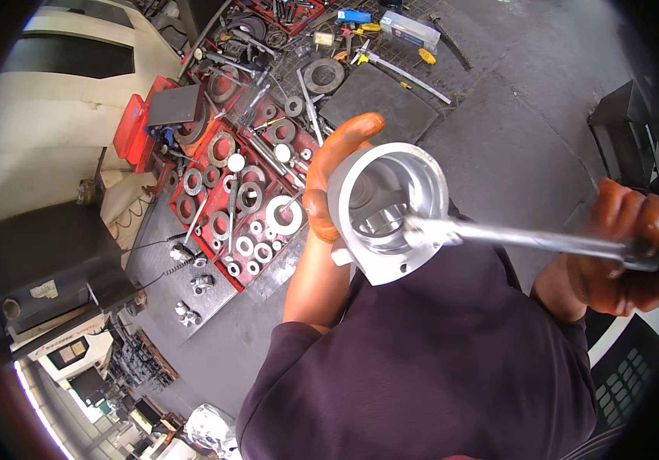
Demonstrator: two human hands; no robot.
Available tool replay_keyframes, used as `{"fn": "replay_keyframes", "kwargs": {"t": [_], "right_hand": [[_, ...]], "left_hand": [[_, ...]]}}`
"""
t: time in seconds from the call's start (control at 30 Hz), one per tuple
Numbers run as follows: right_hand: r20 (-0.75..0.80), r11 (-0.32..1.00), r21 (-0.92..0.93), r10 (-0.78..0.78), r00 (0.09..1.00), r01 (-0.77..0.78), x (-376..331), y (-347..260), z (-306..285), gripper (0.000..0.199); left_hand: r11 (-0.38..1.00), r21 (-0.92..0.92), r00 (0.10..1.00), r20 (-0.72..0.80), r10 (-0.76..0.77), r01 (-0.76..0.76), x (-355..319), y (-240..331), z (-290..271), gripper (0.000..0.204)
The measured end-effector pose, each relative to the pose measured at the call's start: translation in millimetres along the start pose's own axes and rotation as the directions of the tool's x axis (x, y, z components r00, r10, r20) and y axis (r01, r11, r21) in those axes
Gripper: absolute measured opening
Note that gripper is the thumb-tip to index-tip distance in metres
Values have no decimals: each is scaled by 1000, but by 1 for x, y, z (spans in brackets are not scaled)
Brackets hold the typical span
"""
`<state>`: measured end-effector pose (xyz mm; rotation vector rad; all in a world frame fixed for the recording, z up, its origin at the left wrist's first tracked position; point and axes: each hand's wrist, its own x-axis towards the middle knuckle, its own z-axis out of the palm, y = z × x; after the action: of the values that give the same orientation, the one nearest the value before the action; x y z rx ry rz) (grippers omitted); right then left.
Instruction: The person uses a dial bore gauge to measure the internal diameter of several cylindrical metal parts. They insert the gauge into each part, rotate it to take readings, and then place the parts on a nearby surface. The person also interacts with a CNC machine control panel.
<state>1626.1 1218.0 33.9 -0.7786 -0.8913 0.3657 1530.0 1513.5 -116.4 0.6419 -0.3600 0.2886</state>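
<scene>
My left hand, in an orange glove, supports a hollow silver metal housing from its left side, with most of the fingers hidden behind it. The wide round bore of the housing faces up toward me, and a smaller shiny opening shows deeper inside. At the right, my gloved right hand is closed round the dark end of a long silver rod-shaped tool. The tool's head lies across the right rim of the bore; whether it touches the metal I cannot tell. Motion blurs the tool and my right hand.
Red trays hold several metal rings and gauges to the left. Beyond them are a caliper, a dark flat plate and a clear plastic box. Small metal parts lie at the bench's near left; a machine stands far left.
</scene>
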Motion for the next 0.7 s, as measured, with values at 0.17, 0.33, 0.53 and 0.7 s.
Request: {"fn": "replay_keyframes", "kwargs": {"t": [0.17, 0.33, 0.53, 0.7], "right_hand": [[-15, 919, -380, -122, 992, 107, 6, 35, 37, 26], [196, 879, -436, -116, 974, 192, 10, 57, 34, 46], [364, 766, -553, -134, 922, 329, 25, 55, 47, 47], [383, 744, -597, -63, 921, 299, 21, 59, 50, 42]], "left_hand": [[999, 26, 999, 8, 45, -45, -7, -9, -4, 113], [995, 83, 990, -137, -42, 54, -12, 1, 8, 108], [997, 9, 988, -130, -79, 80, -15, 5, 6, 105], [995, 96, 989, -150, 4, 11, -19, 6, 1, 104]]}}
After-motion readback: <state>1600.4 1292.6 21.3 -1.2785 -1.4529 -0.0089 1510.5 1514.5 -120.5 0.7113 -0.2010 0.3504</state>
